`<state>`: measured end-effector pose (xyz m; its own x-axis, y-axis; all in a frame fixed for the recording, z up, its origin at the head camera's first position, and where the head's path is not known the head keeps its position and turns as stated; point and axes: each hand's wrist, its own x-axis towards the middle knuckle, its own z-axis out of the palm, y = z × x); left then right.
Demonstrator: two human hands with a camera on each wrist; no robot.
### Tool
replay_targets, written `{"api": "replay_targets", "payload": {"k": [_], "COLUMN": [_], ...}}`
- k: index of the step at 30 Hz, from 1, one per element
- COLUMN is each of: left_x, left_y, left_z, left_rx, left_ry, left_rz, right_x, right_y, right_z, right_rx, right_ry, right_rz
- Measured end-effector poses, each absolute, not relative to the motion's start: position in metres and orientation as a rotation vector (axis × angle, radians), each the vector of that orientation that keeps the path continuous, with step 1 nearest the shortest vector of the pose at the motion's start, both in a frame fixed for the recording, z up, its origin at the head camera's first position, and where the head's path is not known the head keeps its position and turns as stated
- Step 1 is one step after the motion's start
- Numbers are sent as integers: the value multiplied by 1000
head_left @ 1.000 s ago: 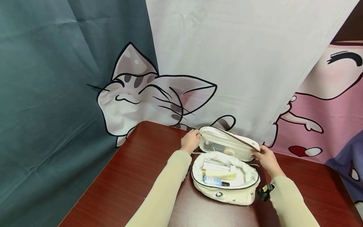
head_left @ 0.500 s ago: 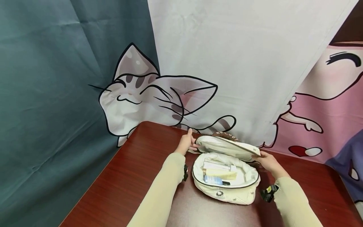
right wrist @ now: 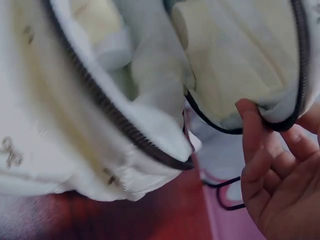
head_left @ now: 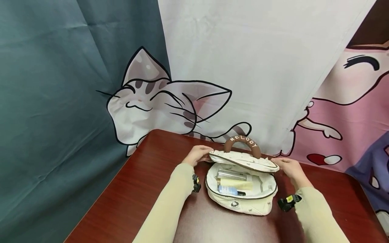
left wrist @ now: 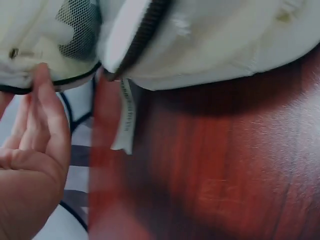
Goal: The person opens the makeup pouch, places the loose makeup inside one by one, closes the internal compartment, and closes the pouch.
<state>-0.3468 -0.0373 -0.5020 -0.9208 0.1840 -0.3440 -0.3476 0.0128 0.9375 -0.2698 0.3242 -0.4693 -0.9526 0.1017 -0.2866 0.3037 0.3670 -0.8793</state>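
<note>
A cream cosmetic bag (head_left: 255,206) stands unzipped on the table in the head view. Its lid (head_left: 243,160), with a brown handle (head_left: 242,139) lettered MELODY, hangs part-way over the opening. My left hand (head_left: 197,154) pinches the lid's left end; the left wrist view shows fingertips (left wrist: 42,75) on its dark-edged rim. At the opposite end, my right hand (head_left: 292,170) pinches the lid's rim, seen closely in the right wrist view. Inside the bag lie a blue bottle (head_left: 228,190) with a black cap, a pale yellow packet (head_left: 238,184) and a clear case (head_left: 231,174).
The red-brown wooden table (head_left: 146,189) extends around the bag. Behind it hangs a curtain (head_left: 258,67) printed with cartoon figures. A white fabric tag (left wrist: 126,120) dangles at the bag's side.
The lid has swung forward and down from upright, bringing the handle into view. The left hand let its fingers spread, then took the lid's edge again; the right hand stayed at its end.
</note>
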Motion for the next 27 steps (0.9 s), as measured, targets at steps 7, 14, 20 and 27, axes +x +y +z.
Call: {"api": "replay_targets", "payload": {"k": [7, 14, 20, 27], "left_x": [-339, -325, -317, -311], "left_y": [-58, -69, -62, -58], "left_z": [-491, -499, -509, -513], "left_rx": [210, 407, 363, 191], "left_ry": [1823, 1937, 2112, 1998], "left_rz": [1850, 1411, 1172, 1304], "right_x": [-249, -230, -222, -217], "right_y": [333, 335, 331, 330], "right_z": [-461, -477, -496, -502], "right_rx": [83, 6, 199, 248], "right_ry": [2366, 2260, 2264, 2213], "right_rz": [-1739, -1525, -1410, -1418]}}
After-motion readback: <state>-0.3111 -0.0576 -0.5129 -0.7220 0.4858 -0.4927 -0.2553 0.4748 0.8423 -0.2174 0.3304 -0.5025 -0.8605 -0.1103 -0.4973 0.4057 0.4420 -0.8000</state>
